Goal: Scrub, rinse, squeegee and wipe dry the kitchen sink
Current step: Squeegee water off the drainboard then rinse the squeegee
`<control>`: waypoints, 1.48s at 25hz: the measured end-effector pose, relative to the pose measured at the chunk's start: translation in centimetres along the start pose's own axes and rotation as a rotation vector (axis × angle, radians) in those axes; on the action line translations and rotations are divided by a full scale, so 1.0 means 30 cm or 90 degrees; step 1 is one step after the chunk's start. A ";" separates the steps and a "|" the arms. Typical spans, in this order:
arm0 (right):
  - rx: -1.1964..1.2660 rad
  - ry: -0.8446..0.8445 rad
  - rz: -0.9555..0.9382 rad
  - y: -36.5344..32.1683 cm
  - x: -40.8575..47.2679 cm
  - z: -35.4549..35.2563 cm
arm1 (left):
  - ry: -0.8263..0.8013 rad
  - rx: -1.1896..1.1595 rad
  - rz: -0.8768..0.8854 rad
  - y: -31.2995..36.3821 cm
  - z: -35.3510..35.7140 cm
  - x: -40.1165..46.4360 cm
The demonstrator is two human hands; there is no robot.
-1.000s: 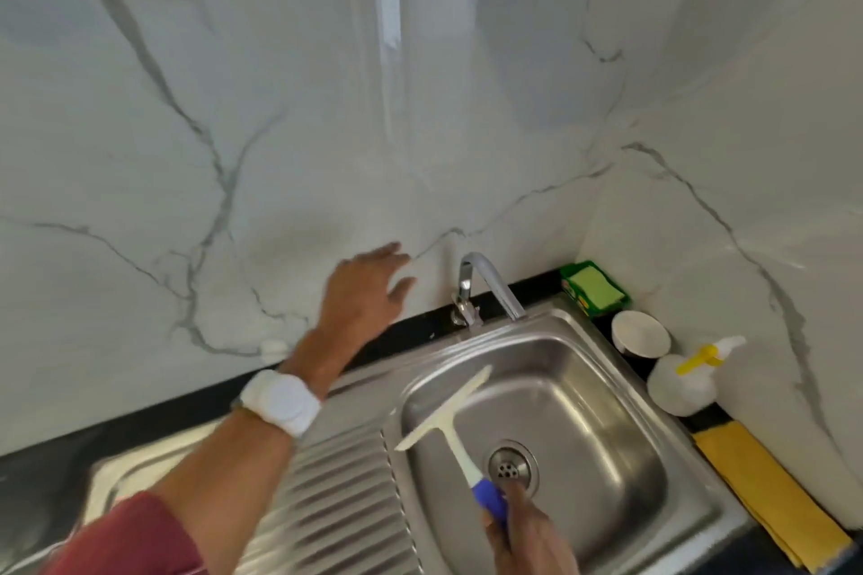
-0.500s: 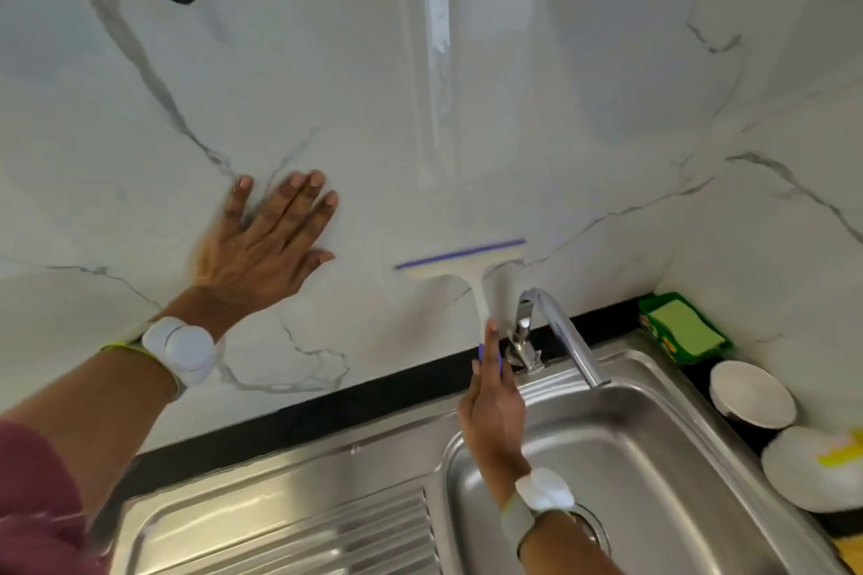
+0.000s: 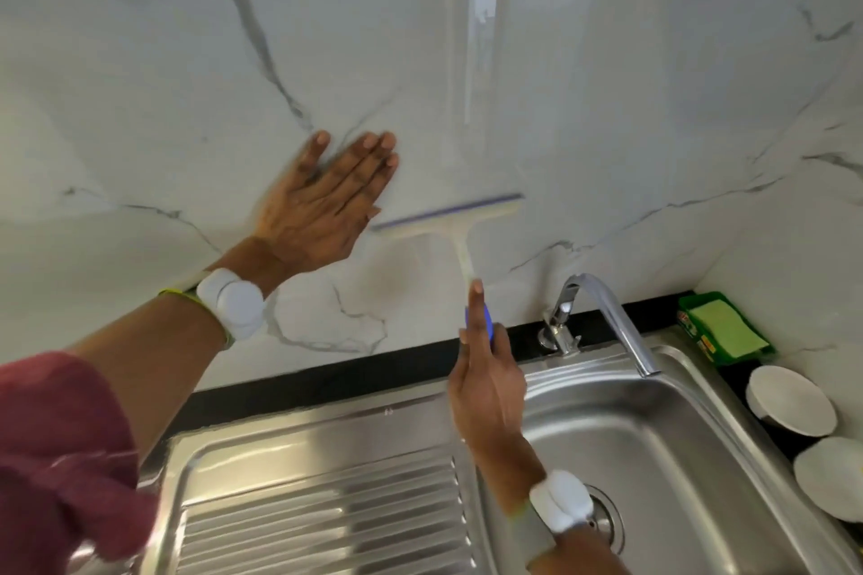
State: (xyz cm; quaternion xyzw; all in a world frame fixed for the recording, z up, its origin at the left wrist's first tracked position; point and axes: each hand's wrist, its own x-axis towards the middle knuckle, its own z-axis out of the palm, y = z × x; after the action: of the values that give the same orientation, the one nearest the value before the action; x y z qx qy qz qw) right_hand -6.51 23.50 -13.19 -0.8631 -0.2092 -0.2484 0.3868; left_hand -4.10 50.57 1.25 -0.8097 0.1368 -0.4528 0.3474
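Observation:
My right hand [image 3: 488, 381] grips the blue handle of a white squeegee [image 3: 450, 219], index finger stretched along the stem. The squeegee's blue-edged blade lies flat against the white marble wall [image 3: 607, 131], above the steel sink [image 3: 691, 448]. My left hand [image 3: 327, 201] presses flat on the wall with fingers straight, just left of the blade, holding nothing. The chrome tap [image 3: 602, 317] stands right of my right hand, its spout over the basin. My right wrist partly hides the drain [image 3: 607, 516].
A ribbed steel drainboard [image 3: 317, 518] lies left of the basin. A green sponge [image 3: 726, 327] sits in its pack at the back right corner. A white bowl [image 3: 789, 399] and a white bottle [image 3: 836, 486] stand on the black counter at the right.
The view has swung left and down. My left hand slid right along the wall toward the blade. The squeegee, lifted from the basin a second ago, stays on the wall.

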 end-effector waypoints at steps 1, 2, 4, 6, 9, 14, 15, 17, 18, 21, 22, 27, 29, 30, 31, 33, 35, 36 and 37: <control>0.012 -0.002 -0.009 -0.032 0.014 0.034 | -0.006 -0.041 -0.004 -0.029 -0.019 -0.027; 0.022 -0.037 -0.008 -0.049 -0.003 0.062 | -0.012 -0.055 0.000 -0.063 -0.028 -0.059; -0.020 -0.208 0.007 -0.046 -0.166 0.132 | -0.021 -0.017 0.042 -0.136 -0.048 -0.146; -0.102 -0.335 0.079 -0.042 -0.328 0.195 | -0.016 0.010 0.078 -0.176 -0.042 -0.191; -0.111 -0.375 0.267 -0.112 -0.351 0.245 | -0.011 0.006 0.083 -0.179 -0.032 -0.193; -0.046 -0.119 0.026 -0.421 -0.270 0.197 | -0.007 -0.068 0.120 -0.261 -0.142 -0.272; -0.015 -0.078 -0.016 -0.457 -0.243 0.237 | 0.002 -0.066 0.080 -0.302 -0.173 -0.310; 0.004 -0.057 -0.024 -0.491 -0.221 0.326 | 0.024 -0.058 -0.049 -0.378 -0.191 -0.385; 0.000 -0.072 -0.020 -0.491 -0.250 0.357 | 0.031 -0.048 -0.085 -0.417 -0.180 -0.420; -0.074 -0.296 0.001 -0.405 -0.442 0.399 | 0.007 0.034 -0.060 -0.462 -0.142 -0.469; -0.115 -0.386 0.039 -0.381 -0.488 0.388 | -0.001 0.025 -0.055 -0.453 -0.131 -0.471; -0.184 -0.501 0.186 -0.406 -0.350 0.274 | -0.050 -0.085 -0.108 -0.449 -0.185 -0.458; -0.251 -0.541 0.131 -0.424 -0.256 0.186 | -0.083 -0.213 -0.219 -0.344 -0.291 -0.615; -0.278 -0.587 0.087 -0.447 -0.221 0.143 | -0.117 -0.252 -0.306 -0.243 -0.379 -0.766; -0.307 -0.651 0.028 -0.480 -0.198 0.112 | -0.183 -0.276 -0.412 -0.110 -0.489 -0.948; -0.324 -0.759 -0.137 -0.565 -0.173 0.110 | -0.354 -0.305 -0.662 0.159 -0.727 -1.310; -0.240 -0.817 -0.303 -0.693 -0.178 0.185 | -0.456 -0.305 -0.858 0.324 -0.869 -1.547; -0.186 -0.837 -0.379 -0.754 -0.191 0.242 | -0.486 -0.318 -0.950 0.357 -0.900 -1.611; -0.149 -0.864 -0.471 -0.812 -0.221 0.304 | -0.487 -0.321 -1.051 0.361 -0.917 -1.636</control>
State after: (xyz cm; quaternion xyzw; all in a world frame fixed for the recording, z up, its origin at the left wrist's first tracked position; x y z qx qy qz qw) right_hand -22.80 44.35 -8.63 -0.7357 -0.6465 0.2003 -0.0269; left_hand -52.99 57.02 -27.92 -0.7955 -0.5092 -0.2165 -0.2469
